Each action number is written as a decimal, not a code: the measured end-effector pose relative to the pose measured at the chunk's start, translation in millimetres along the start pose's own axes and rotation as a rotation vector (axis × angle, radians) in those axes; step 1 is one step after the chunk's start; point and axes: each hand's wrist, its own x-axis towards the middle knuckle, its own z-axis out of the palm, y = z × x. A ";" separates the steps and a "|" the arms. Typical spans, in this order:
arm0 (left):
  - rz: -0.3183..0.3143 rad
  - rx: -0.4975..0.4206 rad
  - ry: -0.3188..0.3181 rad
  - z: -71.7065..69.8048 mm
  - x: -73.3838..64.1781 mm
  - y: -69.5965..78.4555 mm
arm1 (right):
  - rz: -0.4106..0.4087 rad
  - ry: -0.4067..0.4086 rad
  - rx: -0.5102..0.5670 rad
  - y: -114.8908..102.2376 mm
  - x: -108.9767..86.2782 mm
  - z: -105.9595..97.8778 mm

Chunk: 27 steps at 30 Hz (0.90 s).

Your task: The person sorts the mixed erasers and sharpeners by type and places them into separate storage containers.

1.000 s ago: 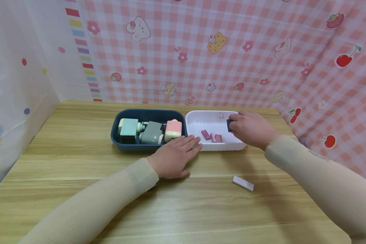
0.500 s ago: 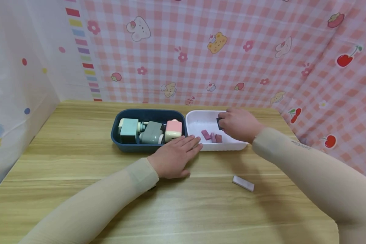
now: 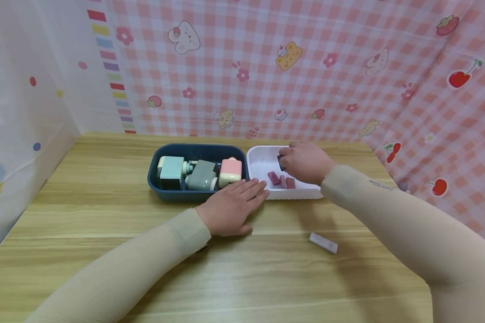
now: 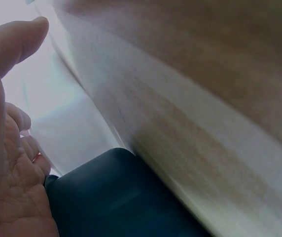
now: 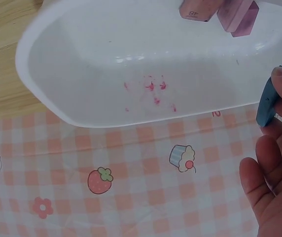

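My right hand (image 3: 307,162) is over the white tray (image 3: 295,194), pinching a small dark teal block (image 5: 266,104) between thumb and fingers. In the right wrist view the block stands near the tray's rim. Three small pinkish blocks, one of them a mauve block (image 3: 273,178), lie in the white tray. My left hand (image 3: 231,210) has straight fingers resting against the front, where the white tray meets the dark blue tray (image 3: 186,196). Its palm faces the dark blue wall in the left wrist view.
In the dark blue tray lie a mint boxy item (image 3: 172,168), a grey-green one (image 3: 202,175) and a pink-and-cream one (image 3: 230,172). A pale block (image 3: 323,243) lies on the wooden table (image 3: 266,278). Something dark (image 3: 201,249) shows under the left sleeve. Patterned cloth hangs behind.
My right hand has moved left across the white tray, carrying the dark teal block with it. My left hand has stayed still, and so have the blocks in the tray.
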 end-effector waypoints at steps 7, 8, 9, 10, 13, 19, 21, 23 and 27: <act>0.000 0.002 -0.003 1.2 0.2 -0.6 | -0.005 0.012 0.008 -0.7 3.3 3.8; 0.000 0.002 -0.004 1.2 0.2 -0.6 | -0.005 0.012 0.010 -0.8 3.5 4.0; 0.000 0.002 -0.003 1.3 0.3 -0.6 | -0.006 0.011 0.012 -0.8 3.6 4.2; 0.000 0.002 -0.003 1.2 0.3 -0.5 | -0.006 0.010 0.015 -0.8 3.8 4.5; -0.002 0.000 -0.002 0.9 0.2 -0.4 | -0.012 0.017 0.032 0.1 4.4 6.4; -0.007 -0.015 -0.010 -0.6 0.2 -0.1 | -0.054 0.056 0.037 2.5 3.9 10.2; -0.006 -0.018 -0.011 -0.6 0.3 -0.1 | -0.064 0.073 0.033 3.3 3.3 11.7; -0.006 -0.018 -0.009 -0.7 0.3 -0.2 | -0.064 0.091 0.041 4.1 2.4 13.5; -0.005 -0.017 -0.008 -1.0 0.3 -0.3 | -0.030 0.097 0.087 5.8 0.4 16.1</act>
